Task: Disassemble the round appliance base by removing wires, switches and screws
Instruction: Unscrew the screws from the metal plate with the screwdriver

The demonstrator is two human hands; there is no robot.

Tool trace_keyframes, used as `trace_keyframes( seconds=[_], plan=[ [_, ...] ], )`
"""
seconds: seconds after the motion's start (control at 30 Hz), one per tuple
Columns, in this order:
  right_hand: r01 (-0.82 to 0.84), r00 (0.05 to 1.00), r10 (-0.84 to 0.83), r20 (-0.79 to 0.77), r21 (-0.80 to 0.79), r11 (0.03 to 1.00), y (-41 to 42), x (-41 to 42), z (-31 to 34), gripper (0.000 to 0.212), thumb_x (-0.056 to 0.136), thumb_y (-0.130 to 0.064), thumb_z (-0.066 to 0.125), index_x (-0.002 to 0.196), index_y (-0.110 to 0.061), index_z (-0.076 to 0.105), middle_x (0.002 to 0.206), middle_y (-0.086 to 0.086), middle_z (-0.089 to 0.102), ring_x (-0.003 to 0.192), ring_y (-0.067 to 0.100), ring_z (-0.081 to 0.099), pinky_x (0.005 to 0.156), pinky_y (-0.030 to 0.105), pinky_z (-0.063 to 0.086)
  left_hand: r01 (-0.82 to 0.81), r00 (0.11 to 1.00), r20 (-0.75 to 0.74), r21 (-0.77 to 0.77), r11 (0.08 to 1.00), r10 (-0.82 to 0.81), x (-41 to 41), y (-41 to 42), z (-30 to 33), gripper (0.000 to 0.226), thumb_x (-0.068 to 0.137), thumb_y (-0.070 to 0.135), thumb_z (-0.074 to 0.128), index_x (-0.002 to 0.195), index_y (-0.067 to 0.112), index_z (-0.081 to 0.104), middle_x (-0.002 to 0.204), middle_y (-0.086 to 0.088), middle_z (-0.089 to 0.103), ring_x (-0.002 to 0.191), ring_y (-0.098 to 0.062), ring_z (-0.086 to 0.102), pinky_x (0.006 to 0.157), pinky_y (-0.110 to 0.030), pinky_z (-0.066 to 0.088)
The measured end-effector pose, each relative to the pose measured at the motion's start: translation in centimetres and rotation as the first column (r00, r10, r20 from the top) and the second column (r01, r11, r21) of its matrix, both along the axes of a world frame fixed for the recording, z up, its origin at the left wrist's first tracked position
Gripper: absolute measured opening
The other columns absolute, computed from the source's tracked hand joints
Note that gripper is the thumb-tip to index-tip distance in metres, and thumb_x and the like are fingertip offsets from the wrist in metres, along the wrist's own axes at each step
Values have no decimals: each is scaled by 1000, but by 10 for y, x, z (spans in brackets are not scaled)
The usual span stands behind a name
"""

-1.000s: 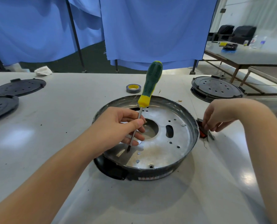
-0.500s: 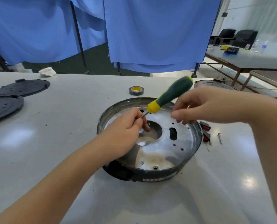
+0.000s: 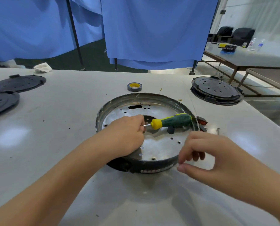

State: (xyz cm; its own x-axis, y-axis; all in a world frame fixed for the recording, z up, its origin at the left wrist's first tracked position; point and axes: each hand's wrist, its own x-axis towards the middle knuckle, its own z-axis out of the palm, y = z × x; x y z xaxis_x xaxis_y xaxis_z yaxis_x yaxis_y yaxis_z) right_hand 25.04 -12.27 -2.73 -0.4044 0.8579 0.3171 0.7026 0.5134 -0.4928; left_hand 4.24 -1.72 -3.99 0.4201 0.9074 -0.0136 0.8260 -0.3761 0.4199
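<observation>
The left hand point(image 3: 127, 136) is gripping the screwdriver point(image 3: 171, 122) shaft over the round appliance base point(image 3: 152, 165) while the right hand point(image 3: 201, 155), loosely curled and holding nothing, is hovering beside its rim on the white surface point(image 3: 70, 111) before blue curtains point(image 3: 152, 30).

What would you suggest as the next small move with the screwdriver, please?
Probably bring the right hand to the handle of the screwdriver: the left hand grips only its shaft, the tool lies nearly flat over the base, and the right hand holds nothing.

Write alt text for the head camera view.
A person's left hand grips the shaft of a green and yellow screwdriver lying nearly flat over a round metal appliance base on a white table. The right hand hovers loosely curled by the base's near rim.
</observation>
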Motion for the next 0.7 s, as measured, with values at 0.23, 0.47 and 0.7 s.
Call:
trace_keyframes(
  seconds=[0.23, 0.47, 0.7],
  plan=[
    [38, 998, -47, -46, -179, 983, -7, -3, -18, 19, 73, -53, 63, 76, -35, 67, 53, -11, 57, 49, 8, 52, 52, 25, 47, -24, 999, 35, -13, 1000, 25, -3, 3, 1, 19, 94, 25, 37, 82, 27, 51, 81, 5, 60, 75, -12, 53, 62, -30, 41],
    [112, 991, -81, 102, -351, 930, 8, -9, -42, 8, 78, -42, 65, 78, -34, 67, 66, -13, 65, 54, 0, 55, 53, 14, 42, -26, 996, 89, -37, 999, 30, -11, 10, 1, 18, 95, 23, 41, 86, 26, 56, 80, 12, 57, 76, -8, 53, 61, -26, 38],
    [145, 989, -140, 42, -401, 904, 20, -12, -48, 17, 71, -49, 62, 79, -36, 68, 69, -13, 66, 55, -1, 55, 54, 17, 45, -44, 979, 200, -36, 998, 50, -17, 16, 4, 21, 95, 20, 44, 79, 25, 57, 74, 9, 60, 60, -8, 47, 54, -27, 31]
  ],
)
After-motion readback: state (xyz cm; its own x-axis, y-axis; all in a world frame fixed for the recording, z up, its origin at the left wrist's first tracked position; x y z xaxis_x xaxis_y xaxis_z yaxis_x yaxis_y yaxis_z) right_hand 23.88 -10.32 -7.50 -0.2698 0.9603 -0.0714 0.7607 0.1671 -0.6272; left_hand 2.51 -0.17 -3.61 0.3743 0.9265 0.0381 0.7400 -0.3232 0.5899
